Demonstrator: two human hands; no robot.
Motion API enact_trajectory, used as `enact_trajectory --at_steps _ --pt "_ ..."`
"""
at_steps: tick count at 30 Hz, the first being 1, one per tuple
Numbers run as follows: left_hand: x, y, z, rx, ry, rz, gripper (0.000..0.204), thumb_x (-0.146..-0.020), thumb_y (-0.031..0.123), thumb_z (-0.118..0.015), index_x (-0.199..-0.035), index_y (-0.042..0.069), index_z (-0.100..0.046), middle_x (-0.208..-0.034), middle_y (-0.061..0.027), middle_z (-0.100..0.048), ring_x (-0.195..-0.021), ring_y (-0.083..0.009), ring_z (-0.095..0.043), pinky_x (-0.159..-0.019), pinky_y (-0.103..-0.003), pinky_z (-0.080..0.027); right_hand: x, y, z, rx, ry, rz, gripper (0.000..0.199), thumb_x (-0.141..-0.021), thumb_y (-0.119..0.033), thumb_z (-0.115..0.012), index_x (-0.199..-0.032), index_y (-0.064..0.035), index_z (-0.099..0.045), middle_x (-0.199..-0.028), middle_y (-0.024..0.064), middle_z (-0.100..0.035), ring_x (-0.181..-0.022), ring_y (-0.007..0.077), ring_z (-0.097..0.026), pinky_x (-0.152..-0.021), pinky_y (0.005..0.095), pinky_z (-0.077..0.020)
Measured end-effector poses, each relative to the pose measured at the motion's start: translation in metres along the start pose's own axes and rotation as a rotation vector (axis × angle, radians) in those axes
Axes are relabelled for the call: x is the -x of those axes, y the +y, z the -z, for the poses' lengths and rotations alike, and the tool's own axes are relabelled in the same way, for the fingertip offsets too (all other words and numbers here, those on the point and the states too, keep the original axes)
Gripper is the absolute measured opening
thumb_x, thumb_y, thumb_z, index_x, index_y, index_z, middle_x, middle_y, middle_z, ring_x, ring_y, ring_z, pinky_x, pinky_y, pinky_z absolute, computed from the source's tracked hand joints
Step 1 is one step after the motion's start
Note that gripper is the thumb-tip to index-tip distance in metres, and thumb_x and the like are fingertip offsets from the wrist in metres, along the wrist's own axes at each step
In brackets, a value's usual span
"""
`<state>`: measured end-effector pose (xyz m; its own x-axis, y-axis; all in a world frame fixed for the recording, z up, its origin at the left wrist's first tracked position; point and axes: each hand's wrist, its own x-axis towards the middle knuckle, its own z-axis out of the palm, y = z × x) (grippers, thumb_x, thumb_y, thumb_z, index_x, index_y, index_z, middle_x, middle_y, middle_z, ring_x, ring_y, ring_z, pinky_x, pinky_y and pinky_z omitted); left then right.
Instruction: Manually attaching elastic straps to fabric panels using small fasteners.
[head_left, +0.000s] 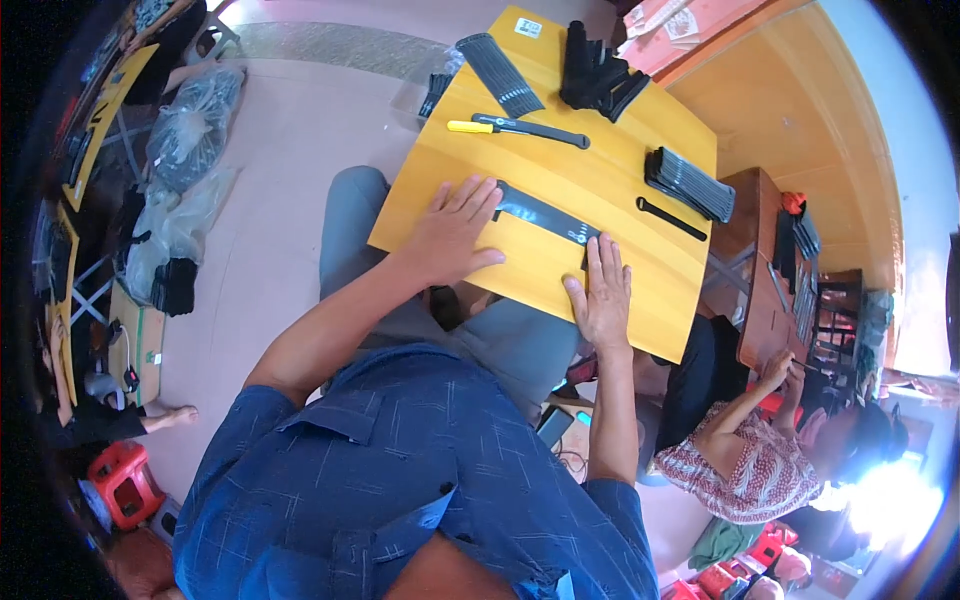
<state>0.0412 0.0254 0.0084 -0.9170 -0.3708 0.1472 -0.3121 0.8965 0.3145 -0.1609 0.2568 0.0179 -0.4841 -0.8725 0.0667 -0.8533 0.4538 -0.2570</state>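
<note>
A flat, dark, glossy strip-shaped packet (543, 213) lies slantwise on the yellow wooden table in front of me. My left hand (452, 232) rests flat with its fingertips at the packet's left end, fingers stretched out and thumb apart. At the packet's right end, the fingertips of my right hand (603, 298) touch down, also flat with the thumb spread. Something dark shows beneath the packet at both ends; what it is I cannot tell. Beyond it lies a tool with a yellow handle (469, 127), beside a dark strip with rounded ends (545, 131).
The yellow table (640, 300) also holds a fanned stack of dark packets (500, 75), a pile of black straps (598, 75), a second stack (690, 184) and a single black strap (672, 219). Another person (745, 450) sits to the right; bagged goods (195, 125) lie left.
</note>
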Motion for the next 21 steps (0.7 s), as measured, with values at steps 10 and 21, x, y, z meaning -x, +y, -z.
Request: enact_trajectory --at_steps 10,21 --pt "0.010 0.003 -0.002 0.086 0.161 0.076 0.085 -0.092 0.050 -0.066 -0.155 0.001 -0.036 -0.161 -0.0171 -0.035 -0.152 -0.0378 -0.026 -0.123 -0.055 -0.020 -0.023 0.049 0.020 0.021 0.170 -0.085 0.062 -0.103 -0.044 -0.052 -0.153 -0.0073 -0.043 -0.161 0.0205 -0.036 -0.151 0.0401 -0.031 -0.119 0.0612 -0.0260" --pt "0.031 0.006 0.001 0.120 0.168 -0.054 0.073 -0.090 0.041 -0.068 -0.148 0.002 -0.046 -0.154 -0.0147 -0.044 -0.146 -0.0342 -0.037 -0.119 -0.053 -0.030 -0.075 0.106 0.011 0.101 0.167 -0.042 0.057 -0.097 -0.029 -0.064 -0.145 -0.0012 -0.050 -0.149 0.0230 -0.050 -0.140 0.0420 -0.045 -0.112 0.0533 -0.0395"
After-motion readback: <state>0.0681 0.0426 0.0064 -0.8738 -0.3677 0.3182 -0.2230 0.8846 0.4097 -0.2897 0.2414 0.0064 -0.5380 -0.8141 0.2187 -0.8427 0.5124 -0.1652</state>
